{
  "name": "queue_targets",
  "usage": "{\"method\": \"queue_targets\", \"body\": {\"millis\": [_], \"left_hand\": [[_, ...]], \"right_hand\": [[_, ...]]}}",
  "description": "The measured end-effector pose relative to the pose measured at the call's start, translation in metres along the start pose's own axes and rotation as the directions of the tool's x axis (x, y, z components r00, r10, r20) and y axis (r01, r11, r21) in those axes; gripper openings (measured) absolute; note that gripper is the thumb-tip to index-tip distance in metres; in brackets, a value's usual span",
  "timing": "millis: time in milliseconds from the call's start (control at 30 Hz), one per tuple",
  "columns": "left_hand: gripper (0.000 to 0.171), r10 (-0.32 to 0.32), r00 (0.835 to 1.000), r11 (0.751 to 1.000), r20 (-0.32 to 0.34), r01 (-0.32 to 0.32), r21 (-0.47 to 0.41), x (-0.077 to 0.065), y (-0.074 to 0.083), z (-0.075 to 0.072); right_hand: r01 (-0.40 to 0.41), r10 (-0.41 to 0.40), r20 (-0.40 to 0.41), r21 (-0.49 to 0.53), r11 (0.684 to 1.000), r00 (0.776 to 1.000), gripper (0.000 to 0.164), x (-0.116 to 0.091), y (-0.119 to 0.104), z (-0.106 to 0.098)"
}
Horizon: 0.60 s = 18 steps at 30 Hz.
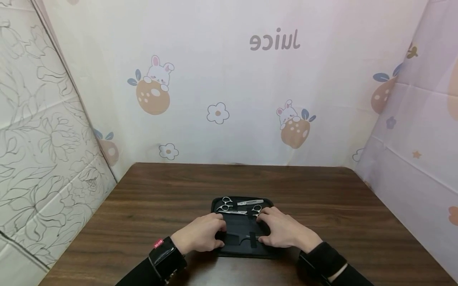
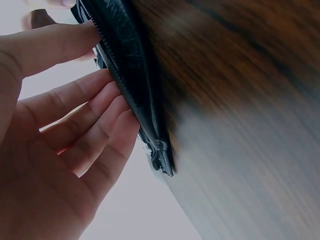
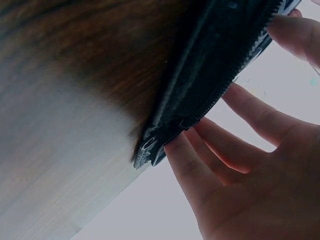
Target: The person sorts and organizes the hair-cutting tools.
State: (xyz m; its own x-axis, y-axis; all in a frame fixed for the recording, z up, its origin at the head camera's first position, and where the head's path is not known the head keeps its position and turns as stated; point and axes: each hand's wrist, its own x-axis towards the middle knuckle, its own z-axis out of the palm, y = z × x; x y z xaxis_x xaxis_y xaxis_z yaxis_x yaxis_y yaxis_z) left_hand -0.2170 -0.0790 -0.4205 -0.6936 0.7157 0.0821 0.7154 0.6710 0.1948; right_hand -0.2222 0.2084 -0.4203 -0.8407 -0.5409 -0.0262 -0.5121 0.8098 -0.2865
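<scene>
Both forearms, in black sleeves, reach in from the near edge; the left hand [image 1: 204, 232] and right hand [image 1: 284, 228] face each other across a black case [image 1: 237, 225], thumbs nearer the person, fingers extended and gently bent, not closed round it, their tips touching its side edges, along the zip [image 3: 251, 54]. The case lies opened out on the wooden table [image 1: 161, 190], centred before the person, its outside dark and slightly glossy. Its near half has a strap [image 1: 253, 240] over slim dark items, too unclear to identify. Its far half holds two silver scissors [image 1: 233, 212], handles at opposite ends. Behind hangs a printed curtain [image 1: 247, 131].
</scene>
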Motion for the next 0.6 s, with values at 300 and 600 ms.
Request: {"method": "queue_targets", "body": {"millis": [300, 600], "left_hand": [[0.026, -0.007, 1.000, 1.000, 0.020, 0.007, -0.009, 0.0025, 0.0017, 0.0017], [0.028, -0.040, 0.999, 0.998, 0.021, 0.040, -0.046, -0.0055, -0.0046, 0.0002]], "right_hand": [[0.004, -0.004, 0.000, -0.003, 1.000, 1.000, 0.043, -0.0009, 0.0030, 0.0005], [0.007, -0.007, -0.002, -0.003, 1.000, 1.000, 0.043, -0.0002, 0.0030, 0.0006]]}}
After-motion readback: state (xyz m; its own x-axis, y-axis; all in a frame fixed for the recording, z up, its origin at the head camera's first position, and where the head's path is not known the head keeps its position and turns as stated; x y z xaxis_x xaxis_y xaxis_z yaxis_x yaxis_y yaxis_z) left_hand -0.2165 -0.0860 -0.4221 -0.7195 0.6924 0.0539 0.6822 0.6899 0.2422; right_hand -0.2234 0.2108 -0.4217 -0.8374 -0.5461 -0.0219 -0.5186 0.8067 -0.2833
